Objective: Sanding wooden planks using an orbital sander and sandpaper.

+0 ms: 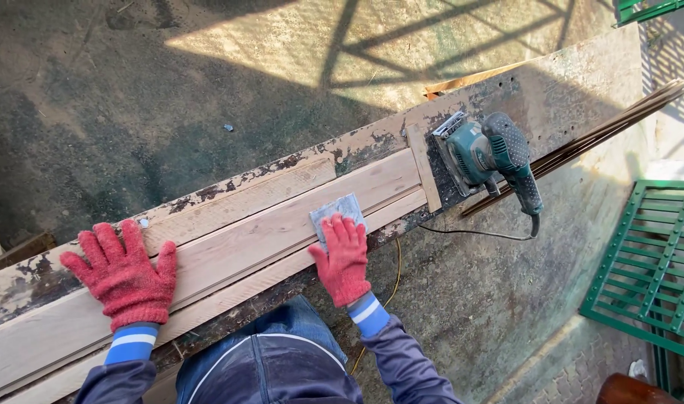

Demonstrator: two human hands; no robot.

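Now right hand [343,261] presses sandpaper sheet [337,215] flat on pale plank [267,228], left hand [125,274] spread steadying it; power sander [490,153] idle on bench [574,90]; hand-sanding looks midway.

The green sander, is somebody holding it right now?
No, the green sander sits alone on the bench while the right hand presses sandpaper on the plank.

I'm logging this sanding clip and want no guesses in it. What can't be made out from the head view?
- Sandpaper sheet: its near part lies under the right hand.
- Wooden board: its left end is cut off by the frame edge.
- Power sander: its cord runs under the bench, plug unseen.
- Left hand: the glove hides what its palm presses.
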